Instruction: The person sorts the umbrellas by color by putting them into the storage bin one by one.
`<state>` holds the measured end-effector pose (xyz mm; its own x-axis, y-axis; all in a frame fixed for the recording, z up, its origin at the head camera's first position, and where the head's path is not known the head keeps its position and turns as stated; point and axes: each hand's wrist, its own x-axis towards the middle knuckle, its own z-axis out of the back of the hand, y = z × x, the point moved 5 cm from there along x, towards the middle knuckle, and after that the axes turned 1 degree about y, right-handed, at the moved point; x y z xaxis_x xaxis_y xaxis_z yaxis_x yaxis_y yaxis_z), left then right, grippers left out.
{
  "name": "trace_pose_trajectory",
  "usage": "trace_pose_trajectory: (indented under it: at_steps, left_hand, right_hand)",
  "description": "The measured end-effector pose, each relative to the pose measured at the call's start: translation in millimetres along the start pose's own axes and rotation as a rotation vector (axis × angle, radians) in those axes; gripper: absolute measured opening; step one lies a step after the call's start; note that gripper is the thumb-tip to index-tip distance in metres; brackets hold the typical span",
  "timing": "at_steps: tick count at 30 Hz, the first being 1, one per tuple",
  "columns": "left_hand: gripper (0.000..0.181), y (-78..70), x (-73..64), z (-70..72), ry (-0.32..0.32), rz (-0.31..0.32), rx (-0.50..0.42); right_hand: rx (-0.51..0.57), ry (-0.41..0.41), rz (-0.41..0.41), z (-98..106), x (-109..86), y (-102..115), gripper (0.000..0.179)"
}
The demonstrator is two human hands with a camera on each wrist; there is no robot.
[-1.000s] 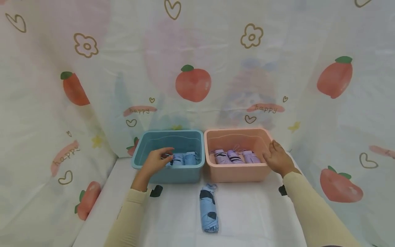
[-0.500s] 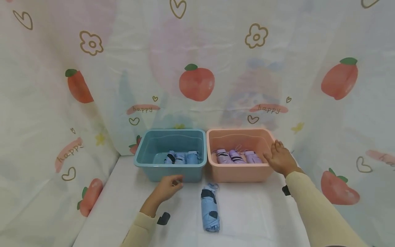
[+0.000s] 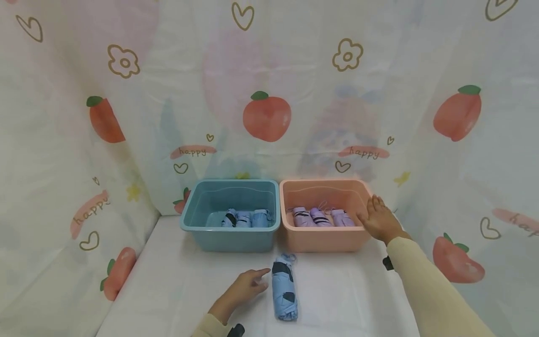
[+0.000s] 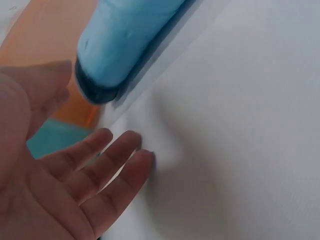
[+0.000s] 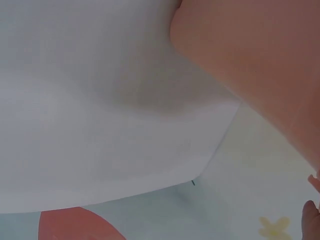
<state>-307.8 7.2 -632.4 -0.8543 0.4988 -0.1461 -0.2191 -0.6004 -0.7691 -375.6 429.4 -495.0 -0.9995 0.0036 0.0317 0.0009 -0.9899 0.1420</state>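
Note:
A folded blue umbrella with dark patches lies lengthwise on the white table, its wrist loop toward the bins. Just left of it my left hand reaches in with fingers extended and nothing held. In the left wrist view that hand has spread fingers, with the umbrella beyond the fingertips. My right hand rests flat against the right rim of the pink bin. Only some fingertips show at the edge of the right wrist view, beside the bin wall.
A teal bin stands left of the pink one, holding several blue folded umbrellas. Purple folded umbrellas lie in the pink bin. A patterned curtain rises behind and along both sides of the table.
My left hand has come out from over the teal bin, moving down and right to beside the blue umbrella on the table. The right hand stays at the pink bin's rim.

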Motion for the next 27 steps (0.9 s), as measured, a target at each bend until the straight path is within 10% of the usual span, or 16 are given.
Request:
trace_pose_trajectory:
  at_steps: [14,27]
  left_hand:
    - [0.064,-25.1,22.0,-42.3,0.026,0.082,0.027]
    - [0.060,-48.4,29.0,-51.8,0.024,0.098,-0.024]
  right_hand:
    - [0.037,0.008,-0.021,-2,0.0,-2,0.090]
    - [0.036,0.016,0.014,-3,4.0,-4,0.090]
